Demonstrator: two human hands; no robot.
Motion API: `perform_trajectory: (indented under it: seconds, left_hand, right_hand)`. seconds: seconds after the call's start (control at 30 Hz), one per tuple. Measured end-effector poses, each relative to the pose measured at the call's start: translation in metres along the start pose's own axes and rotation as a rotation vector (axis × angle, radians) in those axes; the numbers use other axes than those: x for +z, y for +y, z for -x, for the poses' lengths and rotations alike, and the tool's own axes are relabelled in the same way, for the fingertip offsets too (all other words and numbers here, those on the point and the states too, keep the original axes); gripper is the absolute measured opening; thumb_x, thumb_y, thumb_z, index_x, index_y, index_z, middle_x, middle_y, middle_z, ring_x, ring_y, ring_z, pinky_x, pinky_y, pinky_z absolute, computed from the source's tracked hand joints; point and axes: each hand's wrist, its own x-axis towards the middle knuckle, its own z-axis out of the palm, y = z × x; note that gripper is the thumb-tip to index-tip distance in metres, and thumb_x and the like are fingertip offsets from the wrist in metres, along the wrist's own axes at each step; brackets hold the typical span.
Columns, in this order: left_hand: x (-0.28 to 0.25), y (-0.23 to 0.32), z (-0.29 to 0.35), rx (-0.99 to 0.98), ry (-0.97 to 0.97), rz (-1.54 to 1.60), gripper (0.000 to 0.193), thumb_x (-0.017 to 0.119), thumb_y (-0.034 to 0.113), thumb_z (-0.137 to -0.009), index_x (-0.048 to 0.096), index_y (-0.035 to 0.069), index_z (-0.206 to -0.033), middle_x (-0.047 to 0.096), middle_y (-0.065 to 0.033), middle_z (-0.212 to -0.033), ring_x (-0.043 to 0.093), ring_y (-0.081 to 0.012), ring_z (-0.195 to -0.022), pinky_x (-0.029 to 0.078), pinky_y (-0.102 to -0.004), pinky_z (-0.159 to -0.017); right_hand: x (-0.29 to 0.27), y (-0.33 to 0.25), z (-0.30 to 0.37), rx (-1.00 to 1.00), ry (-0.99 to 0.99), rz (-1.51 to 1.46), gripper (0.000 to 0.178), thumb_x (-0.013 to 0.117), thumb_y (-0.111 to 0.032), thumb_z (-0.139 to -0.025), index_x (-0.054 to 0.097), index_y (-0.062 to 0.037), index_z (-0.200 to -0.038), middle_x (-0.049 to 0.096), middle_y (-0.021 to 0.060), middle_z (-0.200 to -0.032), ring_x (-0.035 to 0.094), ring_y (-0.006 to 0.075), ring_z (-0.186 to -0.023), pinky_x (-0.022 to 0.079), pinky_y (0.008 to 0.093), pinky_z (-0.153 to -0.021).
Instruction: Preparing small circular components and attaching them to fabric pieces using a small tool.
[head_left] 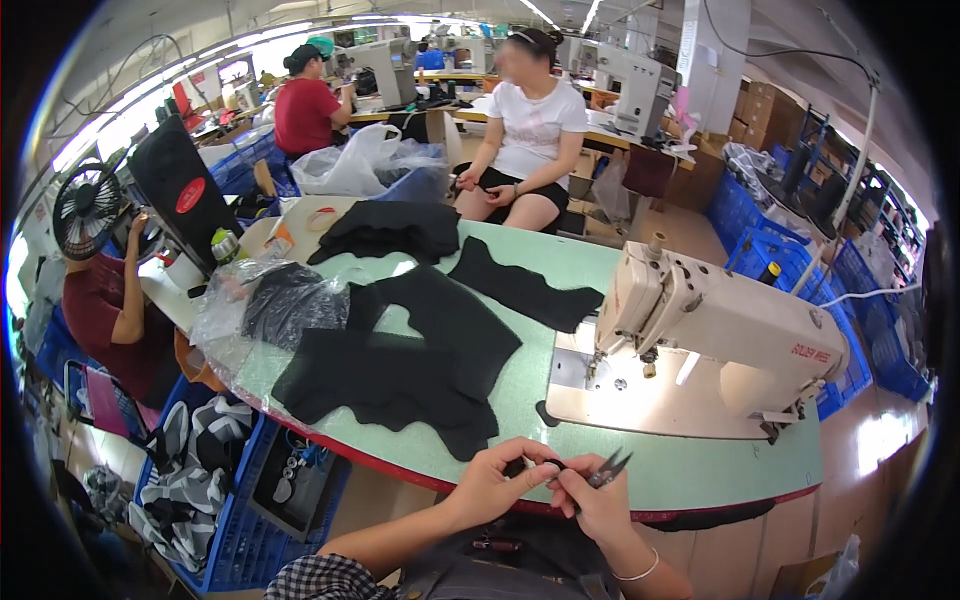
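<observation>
Close together over the table's near edge, my left hand [503,482] and my right hand [597,507] nearly touch at the fingertips. A pair of thread snips [612,467] is held in my right hand, its pointed blades sticking out up and to the right. My left fingers are closed on a small black piece [553,464] of what looks like fabric, mostly hidden by the fingers. Cut black fabric panels [385,375] lie flat on the green tabletop beyond my hands. To the right stands a white sewing machine [715,325], with a small dark scrap [546,413] by its bed.
A folded black fabric stack [390,230] and a clear plastic bag [235,315] lie farther back. Below left, a blue crate [225,545] holds grey and black pieces. A person in white [537,120] sits across the table. At the left are a fan [86,208] and another person [105,310].
</observation>
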Motion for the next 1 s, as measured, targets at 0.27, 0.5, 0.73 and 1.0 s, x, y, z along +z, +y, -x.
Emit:
perform_trajectory:
  seconds: [0.27, 0.5, 0.73, 1.0]
  left_hand:
    - [0.015, 0.013, -0.005, -0.056, 0.03, -0.082, 0.017, 0.06, 0.014, -0.084, 0.061, 0.003, -0.097, 0.054, 0.0029, -0.08, 0.045, -0.0024, -0.071, 0.037, -0.0179, -0.062]
    - [0.017, 0.003, -0.01, -0.075, -0.104, 0.149, 0.016, 0.056, 0.012, -0.087, 0.056, 0.002, -0.099, 0.053, 0.0014, -0.085, 0.047, -0.005, -0.075, 0.038, -0.0191, -0.067]
    - [0.024, 0.007, -0.005, 0.014, -0.151, 0.214, 0.019, 0.058, 0.019, -0.085, 0.053, 0.002, -0.093, 0.052, -0.0011, -0.087, 0.046, -0.0096, -0.085, 0.037, -0.0247, -0.078]
    - [0.037, 0.008, 0.013, 0.074, -0.076, 0.267, 0.022, 0.057, 0.024, -0.086, 0.053, 0.002, -0.091, 0.051, 0.0002, -0.082, 0.046, -0.0092, -0.08, 0.037, -0.0242, -0.075]
  right_hand:
    - [-0.004, -0.008, 0.0, -0.214, 0.026, 0.254, 0.008, 0.053, -0.003, -0.085, 0.056, 0.0046, -0.085, 0.061, 0.0112, -0.07, 0.058, 0.0121, -0.055, 0.043, 0.0189, -0.045]
    - [-0.022, -0.007, -0.002, -0.35, -0.072, 0.376, 0.011, 0.053, -0.012, -0.087, 0.051, -0.0014, -0.083, 0.05, 0.0034, -0.064, 0.05, 0.0089, -0.047, 0.035, 0.0179, -0.039]
    - [-0.046, 0.001, -0.005, -0.342, -0.148, 0.265, 0.011, 0.051, -0.014, -0.088, 0.047, -0.0039, -0.084, 0.048, 0.0026, -0.062, 0.044, 0.0063, -0.043, 0.031, 0.016, -0.036]
    - [-0.017, -0.021, 0.011, -0.326, -0.287, 0.243, 0.015, 0.046, -0.012, -0.092, 0.048, -0.0033, -0.079, 0.044, 0.0004, -0.061, 0.032, 0.0036, -0.045, 0.026, 0.0162, -0.039]
